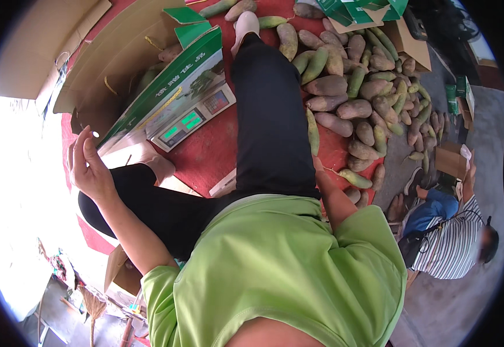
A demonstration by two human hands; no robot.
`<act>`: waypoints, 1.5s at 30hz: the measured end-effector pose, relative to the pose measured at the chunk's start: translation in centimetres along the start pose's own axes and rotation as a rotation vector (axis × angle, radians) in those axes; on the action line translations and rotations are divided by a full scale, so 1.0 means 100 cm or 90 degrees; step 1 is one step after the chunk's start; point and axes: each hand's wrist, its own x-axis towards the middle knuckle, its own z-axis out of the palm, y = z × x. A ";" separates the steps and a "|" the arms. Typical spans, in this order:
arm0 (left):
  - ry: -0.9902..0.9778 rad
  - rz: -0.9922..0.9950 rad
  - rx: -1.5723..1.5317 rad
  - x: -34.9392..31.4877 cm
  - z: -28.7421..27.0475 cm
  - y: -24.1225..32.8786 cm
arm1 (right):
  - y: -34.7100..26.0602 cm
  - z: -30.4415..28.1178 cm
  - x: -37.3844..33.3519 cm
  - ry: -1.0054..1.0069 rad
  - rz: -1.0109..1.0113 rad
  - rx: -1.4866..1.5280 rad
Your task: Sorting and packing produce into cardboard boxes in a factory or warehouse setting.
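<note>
My left hand (92,168) is raised beside the open flap of a large green-and-brown carton (168,98). Its fingers are curled, thumb close to the index finger, and a small white round spot (96,134) shows at the fingertips; I cannot tell what it is. The carton holds a few long vegetables, partly hidden by its walls. In front of it, a digital scale (191,122) shows lit green figures. My right forearm (337,199) reaches down past my right thigh, near a yellow-green oblong vegetable (313,133). The thigh hides most of that hand, including its fingers.
A big heap of oblong brownish-purple and green vegetables (353,110) covers the red mat (205,159) to the right. More green cartons (359,14) stand at the far right. Further right, another person (451,237) in a striped shirt holds a brown box (453,161). A broom (93,303) is at lower left.
</note>
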 end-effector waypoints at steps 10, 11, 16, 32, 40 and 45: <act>0.043 0.016 -0.027 0.007 -0.016 0.007 | -0.122 -0.032 -0.018 -0.061 -0.295 -0.475; 0.041 0.008 -0.046 0.009 -0.006 0.004 | -0.085 -0.044 -0.015 -0.029 -0.131 -0.206; 0.054 0.004 0.015 0.010 -0.014 0.006 | -0.129 -0.027 -0.029 -0.036 -0.011 -0.115; 0.059 0.003 0.005 0.014 -0.016 0.013 | -0.201 -0.047 -0.064 -0.030 0.120 0.394; 0.056 -0.002 0.008 0.016 -0.017 0.013 | -0.240 -0.071 -0.039 0.008 -0.023 0.299; 0.044 -0.002 -0.003 0.015 -0.009 0.014 | -0.230 -0.089 0.022 0.089 -0.130 0.109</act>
